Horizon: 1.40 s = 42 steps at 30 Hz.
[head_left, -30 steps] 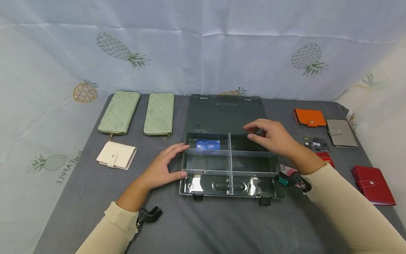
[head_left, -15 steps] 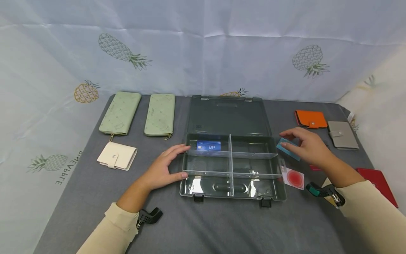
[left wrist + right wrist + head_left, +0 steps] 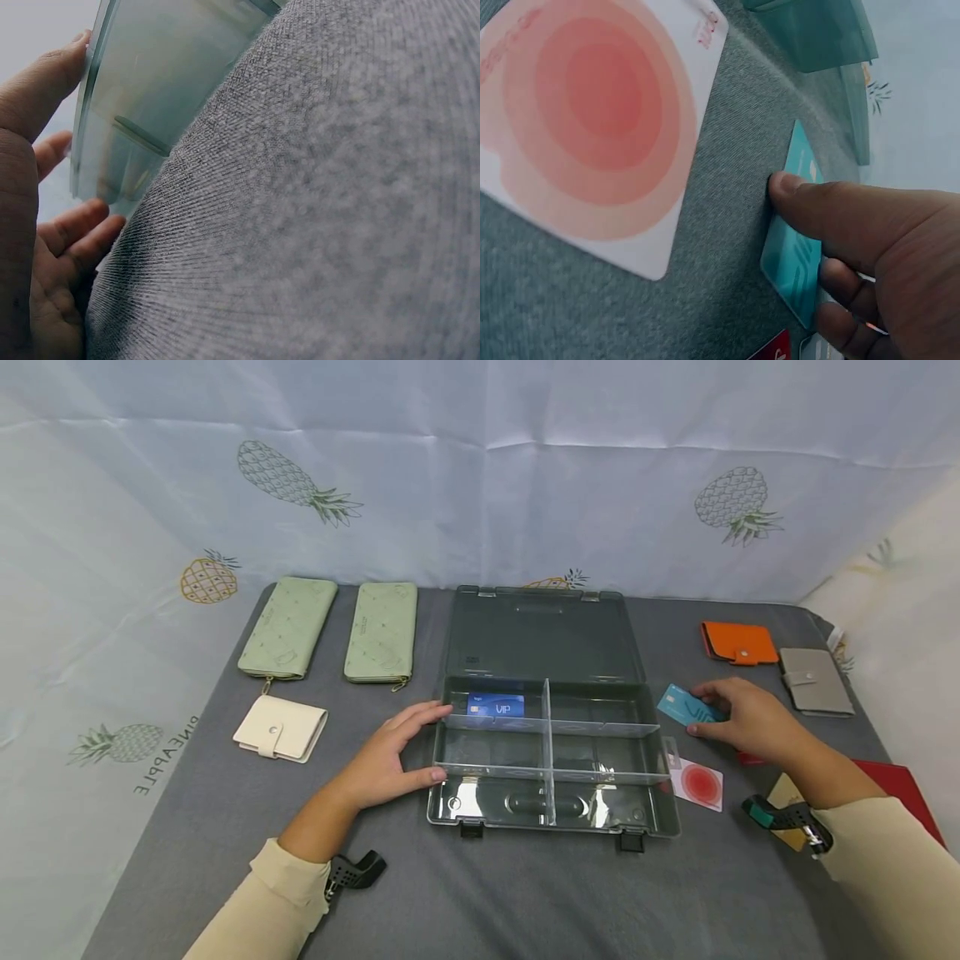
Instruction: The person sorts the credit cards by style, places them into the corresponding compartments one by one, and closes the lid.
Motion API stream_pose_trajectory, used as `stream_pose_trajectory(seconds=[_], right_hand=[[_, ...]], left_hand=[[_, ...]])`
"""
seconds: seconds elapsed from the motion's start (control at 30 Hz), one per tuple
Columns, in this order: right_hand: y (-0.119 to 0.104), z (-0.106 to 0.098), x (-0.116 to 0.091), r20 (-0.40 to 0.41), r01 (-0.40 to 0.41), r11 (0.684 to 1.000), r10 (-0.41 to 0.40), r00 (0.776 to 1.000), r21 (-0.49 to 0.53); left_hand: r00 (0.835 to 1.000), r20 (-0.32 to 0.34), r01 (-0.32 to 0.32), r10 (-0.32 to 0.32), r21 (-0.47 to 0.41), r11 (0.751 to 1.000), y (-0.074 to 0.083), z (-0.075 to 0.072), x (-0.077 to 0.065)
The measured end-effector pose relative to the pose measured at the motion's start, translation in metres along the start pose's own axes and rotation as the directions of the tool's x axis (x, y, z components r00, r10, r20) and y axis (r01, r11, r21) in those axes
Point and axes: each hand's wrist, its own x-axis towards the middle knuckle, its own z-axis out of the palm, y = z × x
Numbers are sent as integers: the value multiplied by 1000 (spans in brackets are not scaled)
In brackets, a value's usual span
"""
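An open, see-through grey plastic organizer box (image 3: 495, 747) with clear dividers sits in the middle of the table. A blue VIP card (image 3: 495, 704) lies in its far-left compartment. My left hand (image 3: 390, 756) touches the box's left side, thumb and fingers extended; the left wrist view shows the fingertips along the box wall (image 3: 150, 112). To the right of the box, my right hand (image 3: 738, 714) pinches a light blue bank card (image 3: 686, 703) by its edges. In the right wrist view the thumb lies over one edge of that card (image 3: 787, 255), fingers at the opposite edge.
A white card with red circles (image 3: 699, 783) lies against the box's right side. A gold card (image 3: 785, 793) is partly under the right wrist. Orange (image 3: 741, 643), grey (image 3: 816, 681) and red (image 3: 903, 781) card holders lie right; green wallets (image 3: 381, 631) and a cream wallet (image 3: 281, 728) left.
My right hand has moved right from over the box's far-right compartment to the light blue card, and its fingers are now on the card's edges. The left hand stays at the box.
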Motion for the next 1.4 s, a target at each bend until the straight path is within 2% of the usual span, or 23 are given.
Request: stream_pose_trajectory(seconds=[0.17,0.37,0.7,0.87,1.13,1.4], right_hand=[[-1,0,2,25,-48,998,47,999,42],[-6,-4,2,36,-69,995,67,997,77],[-12,-17,-3,15,3,998,-4,1000,61],[-20,-31,-3,-25,21,995,-18,1000,96],[-48,-46,6,-60,38,981,-27,998,191],[-80,-42,17,-62,156,971,-147,987,183]], left_hand=[[1000,0,-9,9,-6,1000,-1,1,1],[1000,3,-7,7,-4,1000,0,0,0],[1000,12,23,-23,8,1000,1,2,-2],[1000,3,14,-14,1,1000,1,2,-1],[1000,-1,11,-11,-1,1000,1,-1,0],[1000,9,15,-15,-3,1000,0,1,0]])
